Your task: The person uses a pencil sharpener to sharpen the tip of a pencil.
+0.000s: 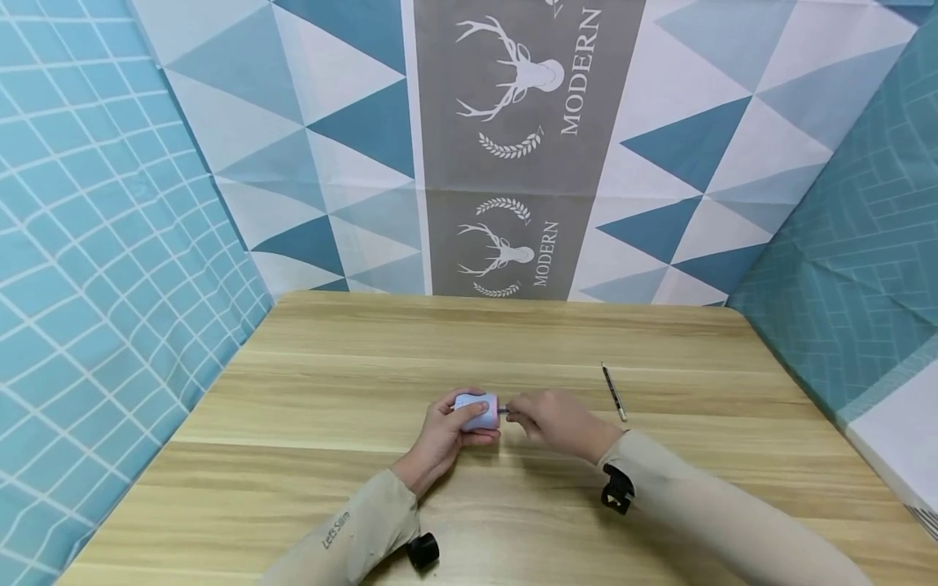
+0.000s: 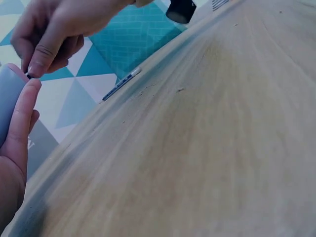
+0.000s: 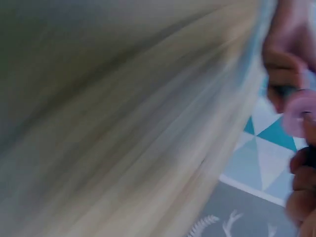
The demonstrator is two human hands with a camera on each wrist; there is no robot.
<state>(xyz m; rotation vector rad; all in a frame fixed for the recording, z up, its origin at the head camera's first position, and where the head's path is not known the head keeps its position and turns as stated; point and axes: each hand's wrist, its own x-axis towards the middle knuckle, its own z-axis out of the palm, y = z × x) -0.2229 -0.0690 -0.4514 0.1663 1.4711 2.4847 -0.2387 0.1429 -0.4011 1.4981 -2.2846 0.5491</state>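
Observation:
My left hand [image 1: 437, 439] grips a light blue pencil sharpener [image 1: 485, 420] with a pink end, above the middle of the table, its thumb along the top. The pink end faces right, toward my right hand [image 1: 560, 422]. My right fingers pinch a thin dark pencil [image 1: 503, 410], most of it hidden by the hand, which runs into the pink end. In the left wrist view the sharpener [image 2: 9, 94] is cut off at the left edge. The right wrist view is blurred; the round pink end [image 3: 295, 109] shows there at the right edge.
Another pencil [image 1: 614, 392], dark with a pale end, lies on the wooden table [image 1: 330, 391] beyond the right forearm. Patterned sheets [image 1: 352, 163] hang behind and at both sides. A white object [image 1: 901, 431] stands by the table's right edge.

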